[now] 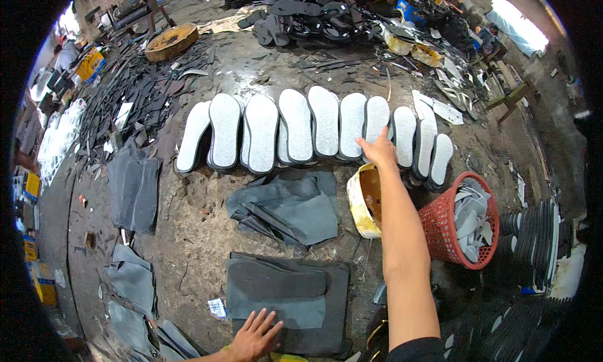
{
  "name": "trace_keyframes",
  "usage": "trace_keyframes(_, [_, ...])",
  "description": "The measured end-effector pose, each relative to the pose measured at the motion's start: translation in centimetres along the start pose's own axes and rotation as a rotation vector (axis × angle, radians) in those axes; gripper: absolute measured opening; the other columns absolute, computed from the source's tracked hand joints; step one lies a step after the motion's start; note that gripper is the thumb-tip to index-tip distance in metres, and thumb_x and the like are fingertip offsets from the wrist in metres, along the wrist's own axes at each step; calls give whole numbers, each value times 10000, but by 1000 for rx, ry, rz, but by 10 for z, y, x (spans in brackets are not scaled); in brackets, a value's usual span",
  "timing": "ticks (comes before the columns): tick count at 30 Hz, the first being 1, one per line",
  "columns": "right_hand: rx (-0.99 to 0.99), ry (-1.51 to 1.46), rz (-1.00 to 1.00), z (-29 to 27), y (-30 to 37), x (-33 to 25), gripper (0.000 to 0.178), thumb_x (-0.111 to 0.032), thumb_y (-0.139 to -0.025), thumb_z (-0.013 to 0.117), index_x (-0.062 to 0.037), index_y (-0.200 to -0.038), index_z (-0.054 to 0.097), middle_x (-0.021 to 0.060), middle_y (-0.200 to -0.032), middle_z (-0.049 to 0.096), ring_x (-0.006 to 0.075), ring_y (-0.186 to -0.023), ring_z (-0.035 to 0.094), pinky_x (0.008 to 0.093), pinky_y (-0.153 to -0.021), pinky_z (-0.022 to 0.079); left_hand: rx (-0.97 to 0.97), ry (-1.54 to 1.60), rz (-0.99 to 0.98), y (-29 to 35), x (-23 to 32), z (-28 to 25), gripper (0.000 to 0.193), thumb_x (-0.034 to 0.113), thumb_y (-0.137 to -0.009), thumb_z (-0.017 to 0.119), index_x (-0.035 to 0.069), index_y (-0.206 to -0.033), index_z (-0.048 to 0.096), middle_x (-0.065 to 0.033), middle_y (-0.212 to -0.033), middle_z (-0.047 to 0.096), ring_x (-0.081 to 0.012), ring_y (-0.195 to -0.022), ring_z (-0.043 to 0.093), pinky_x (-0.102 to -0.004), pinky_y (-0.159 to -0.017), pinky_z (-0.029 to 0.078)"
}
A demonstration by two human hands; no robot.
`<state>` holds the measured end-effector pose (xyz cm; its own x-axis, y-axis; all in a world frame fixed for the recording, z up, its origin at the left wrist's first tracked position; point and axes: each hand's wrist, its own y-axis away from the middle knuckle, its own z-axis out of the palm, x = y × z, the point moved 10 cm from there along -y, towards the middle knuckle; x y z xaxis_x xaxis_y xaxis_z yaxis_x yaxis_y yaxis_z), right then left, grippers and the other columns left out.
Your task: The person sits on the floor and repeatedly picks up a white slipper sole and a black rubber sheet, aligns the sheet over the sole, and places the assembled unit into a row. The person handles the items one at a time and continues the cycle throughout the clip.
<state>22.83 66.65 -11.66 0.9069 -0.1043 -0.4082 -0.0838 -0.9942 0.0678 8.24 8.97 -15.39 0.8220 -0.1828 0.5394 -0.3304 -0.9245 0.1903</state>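
Note:
My left hand (256, 337) lies with fingers spread on a grey rubber sheet (276, 299), which rests on a larger dark sheet (337, 312). A sole-shaped outline shows on the grey sheet. My right arm stretches forward, and my right hand (380, 151) is at the lower end of a pale-topped shoe sole (377, 114). Its thumb and index finger are apart; the other fingers are partly hidden. That sole stands in a curved row of similar ones, from larger soles (260, 132) at left to smaller ones (441, 161) at right.
Beside my right forearm sits a yellow-stained tub (355, 205) with brown residue. A red basket (436, 227) holds grey offcuts. Crumpled dark sheets (301, 205) lie mid-floor, with sole-shaped pieces (134, 192) at left. Black footwear (308, 19) is heaped behind, near a round wooden block (171, 43).

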Motion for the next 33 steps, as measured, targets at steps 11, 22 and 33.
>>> trace_keyframes(11, [-88,-1307,252,-24,-20,3,465,-387,-820,681,-67,-1149,605,104,-1068,668,204,-997,635,443,-826,532,-67,176,-2,39,-13,50,662,356,-898,714,155,-1488,492,-170,-1561,432,-370,-1435,415,-527,-1153,347])
trace_keyframes(22, [-975,-1478,-434,-10,389,-123,1057,108,-644,780,-88,-1567,304,177,-1507,489,291,-1364,509,446,-1151,401,695,1873,-343,-16,-67,-134,735,109,-899,775,37,-1530,405,-135,-1357,619,-193,-1223,592,-381,-1014,519])
trace_keyframes(33, [-687,-1933,105,-82,411,-62,463,-393,-1086,466,-125,-1458,526,80,-1147,719,231,-916,727,410,-834,600,436,2172,60,39,-32,-171,843,209,-810,876,112,-1502,404,-132,-1300,645,-265,-1169,659,-451,-988,557])
